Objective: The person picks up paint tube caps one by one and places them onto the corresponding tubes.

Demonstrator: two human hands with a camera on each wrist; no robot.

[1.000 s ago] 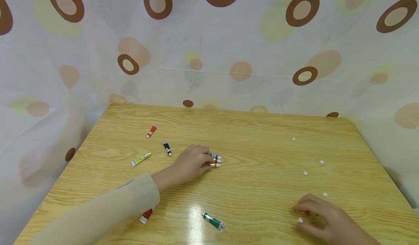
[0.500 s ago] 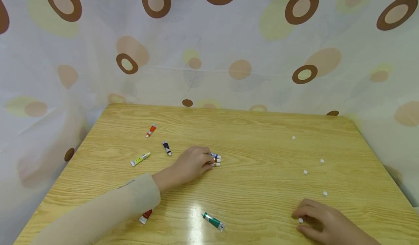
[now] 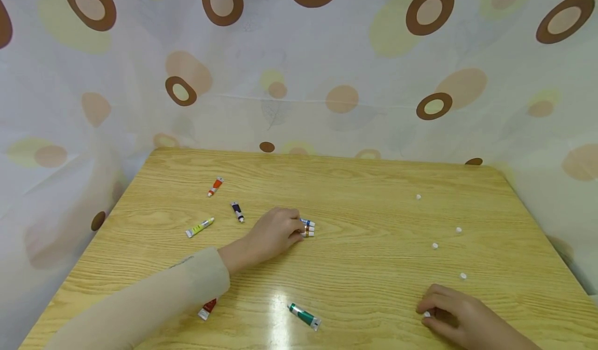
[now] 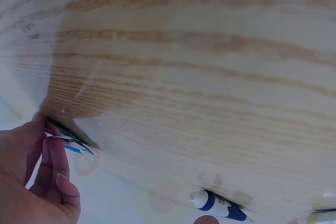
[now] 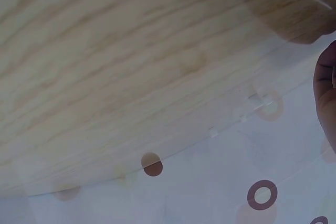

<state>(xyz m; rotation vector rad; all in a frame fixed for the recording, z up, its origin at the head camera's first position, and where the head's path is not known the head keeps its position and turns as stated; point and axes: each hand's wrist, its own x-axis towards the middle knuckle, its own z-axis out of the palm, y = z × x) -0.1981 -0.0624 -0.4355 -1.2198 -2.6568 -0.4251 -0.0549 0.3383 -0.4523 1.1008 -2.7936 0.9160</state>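
Observation:
My left hand [image 3: 275,233] is at mid-table, gripping a row of three small paint tubes [image 3: 308,229] that lie side by side, white caps pointing right. Its fingers cover most of their bodies. In the left wrist view the thumb and fingers of the left hand [image 4: 42,171] pinch the tubes' edge, mostly hidden. At the front right, my right hand [image 3: 460,313] pinches a small white cap [image 3: 427,314] between thumb and fingers, close to the tabletop. Only the edge of the right hand [image 5: 326,98] enters the right wrist view, and the cap is hidden there.
Orange-red [image 3: 215,187], dark violet [image 3: 237,212] and yellow [image 3: 200,227] paint tubes lie at left. A dark red tube [image 3: 207,309] is partly under the left sleeve. A green tube [image 3: 304,317] lies in front, uncapped. Several white caps [image 3: 435,246] dot the right side. A patterned curtain [image 3: 299,80] encloses the table.
The right hand's fingers have closed from around the white cap to pinch it. My left hand stays in place on the three tubes.

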